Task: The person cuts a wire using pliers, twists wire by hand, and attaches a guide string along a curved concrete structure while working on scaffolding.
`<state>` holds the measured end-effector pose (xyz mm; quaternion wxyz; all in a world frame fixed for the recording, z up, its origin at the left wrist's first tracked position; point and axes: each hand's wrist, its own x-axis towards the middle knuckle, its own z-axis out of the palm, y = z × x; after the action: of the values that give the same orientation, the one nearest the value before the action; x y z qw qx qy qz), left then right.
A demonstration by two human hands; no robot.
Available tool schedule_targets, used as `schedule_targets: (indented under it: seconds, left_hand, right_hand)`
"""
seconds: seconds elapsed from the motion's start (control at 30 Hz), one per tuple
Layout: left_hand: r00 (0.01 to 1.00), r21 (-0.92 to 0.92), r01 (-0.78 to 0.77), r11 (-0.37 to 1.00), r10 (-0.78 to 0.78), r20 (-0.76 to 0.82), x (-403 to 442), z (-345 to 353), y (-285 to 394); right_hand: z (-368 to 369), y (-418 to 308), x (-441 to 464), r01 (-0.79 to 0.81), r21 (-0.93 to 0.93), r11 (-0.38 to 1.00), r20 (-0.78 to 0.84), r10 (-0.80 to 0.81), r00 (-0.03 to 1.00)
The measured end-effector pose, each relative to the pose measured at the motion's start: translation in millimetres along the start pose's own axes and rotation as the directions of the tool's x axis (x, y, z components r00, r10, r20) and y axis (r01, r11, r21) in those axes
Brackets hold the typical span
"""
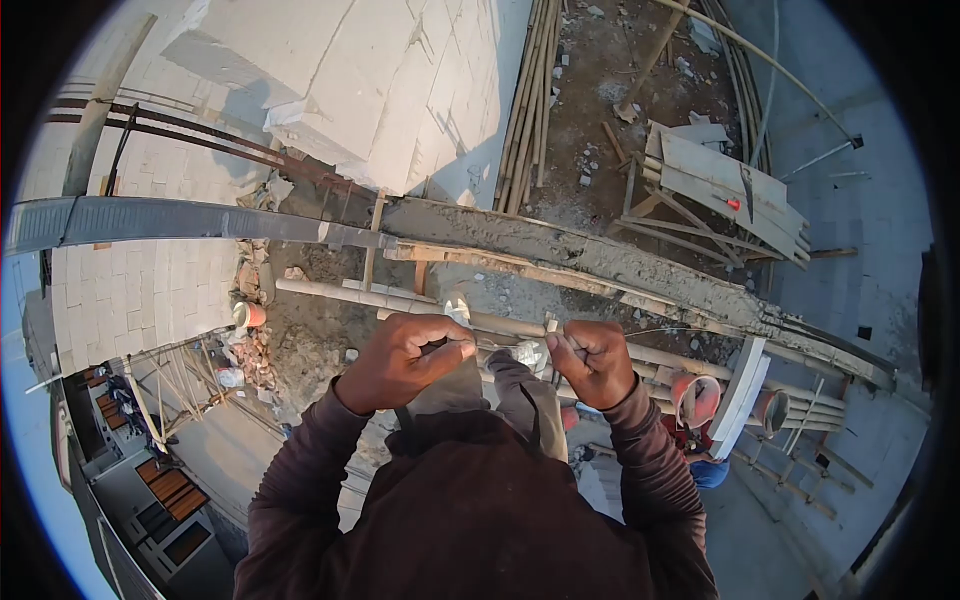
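Observation:
My left hand [410, 360] is closed in front of my chest, thumb pressed to the curled fingers. Whatever it may hold is hidden. Opposite it, my right hand [595, 365] is pinched shut at the same height, a short gap away. A thin string [680, 329] runs off to the right from my right hand. By the right thumb a small pale upright piece [551, 327] shows; whether I touch it is unclear. Just beyond both hands lies a long beam of rough grey concrete [600, 252] with wooden boards [500, 258] along its near side.
Bamboo poles [490, 322] run beneath my hands and feet, high above the ground. Two buckets [697, 400] and a white board [738, 400] are at right, beside a person partly seen in red and blue. White block walls [150, 300] rise at left. A wooden platform [730, 190] stands beyond.

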<state>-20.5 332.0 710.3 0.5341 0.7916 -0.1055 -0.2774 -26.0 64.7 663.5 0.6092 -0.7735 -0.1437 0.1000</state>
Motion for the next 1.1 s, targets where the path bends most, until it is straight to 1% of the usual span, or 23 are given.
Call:
schedule_targets:
  seconds: [0.03,0.13,0.23,0.33,0.37,0.47,0.5,0.57,0.6,0.63,0.67,0.7,0.73,0.8,0.83,0.87,0.93,1.0,1.03,1.07,1.1]
  left_hand:
    - [1.0,-0.02,0.014,1.0,-0.014,-0.005,-1,-2,-1]
    - [0.999,0.008,-0.013,1.0,0.013,-0.043,-3,-14,-8]
    - [0.998,-0.001,0.039,0.999,-0.038,0.052,0,-31,-18]
    - [0.992,0.071,0.03,0.997,-0.038,0.121,11,-43,-33]
    - [0.997,0.077,-0.002,0.997,-0.004,0.083,14,-46,-43]
    - [0.982,0.09,0.141,0.986,-0.151,0.113,20,-63,-53]
    - [0.977,0.08,0.173,0.982,-0.181,0.109,22,-66,-60]
    - [0.963,0.064,0.24,0.969,-0.246,0.112,21,-67,-77]
    - [0.988,0.169,0.156,0.973,-0.156,-0.015,20,-66,-84]
    - [0.99,0.283,0.082,0.956,-0.046,-0.13,19,-65,-91]
    - [0.97,0.4,0.019,0.916,0.08,-0.23,16,-64,-98]
    - [0.955,0.441,0.065,0.895,0.073,-0.289,10,-67,-108]
    - [0.938,0.361,0.111,0.926,0.022,-0.345,3,-71,-120]
    - [0.891,0.183,0.195,0.964,-0.096,-0.443,-11,-79,-146]
    - [0.874,0.12,0.283,0.951,-0.204,-0.442,-20,-83,-160]
    - [0.84,-0.002,0.358,0.934,-0.323,-0.435,-26,-88,-177]
    - [0.744,-0.238,0.499,0.833,-0.553,-0.374,-37,-93,-212]
    - [0.723,-0.244,0.53,0.812,-0.583,-0.369,-34,-100,-241]
    - [0.71,-0.245,0.553,0.797,-0.604,-0.362,-34,-106,-261]
    - [0.692,-0.247,0.578,0.778,-0.627,-0.358,-35,-111,-280]
    - [0.65,-0.293,0.613,0.734,-0.679,-0.341,-36,-117,-300]
  right_hand:
    - [1,-3,2,-0.004,-0.002,1.0,0.0,0.004,1.0]
    - [1,7,10,-0.035,-0.102,0.994,0.141,0.049,0.989]
    - [21,-6,34,-0.102,-0.077,0.992,0.031,0.105,0.994]
    - [60,0,53,-0.053,0.129,0.99,0.173,0.03,0.984]
    - [68,4,59,0.0,0.108,0.994,0.261,-0.028,0.965]
    - [79,2,71,-0.167,0.037,0.985,0.273,0.151,0.95]
    - [87,9,73,-0.12,0.064,0.991,0.234,0.102,0.967]
    - [100,29,74,-0.092,0.033,0.995,0.17,0.085,0.982]
    - [104,39,77,-0.077,0.014,0.997,0.135,0.074,0.988]
    - [101,48,82,-0.106,-0.045,0.993,0.11,0.11,0.988]
    - [96,60,86,-0.167,-0.038,0.985,0.095,0.17,0.981]
    - [90,74,91,-0.225,-0.029,0.974,0.086,0.227,0.97]
    - [85,87,97,-0.282,-0.02,0.959,0.08,0.282,0.956]
    - [74,105,114,-0.284,0.025,0.959,0.019,0.284,0.959]
    - [69,115,124,-0.296,0.02,0.955,0.047,0.295,0.954]
    - [64,127,133,-0.31,0.015,0.951,0.074,0.308,0.949]
    - [69,150,146,-0.345,0.044,0.938,0.118,0.338,0.934]
    - [78,171,162,-0.363,0.097,0.927,0.139,0.348,0.927]
    - [83,180,169,-0.41,0.16,0.898,0.177,0.382,0.907]
    - [88,190,176,-0.417,0.171,0.892,0.18,0.388,0.904]
    - [95,201,183,-0.425,0.184,0.886,0.186,0.393,0.9]
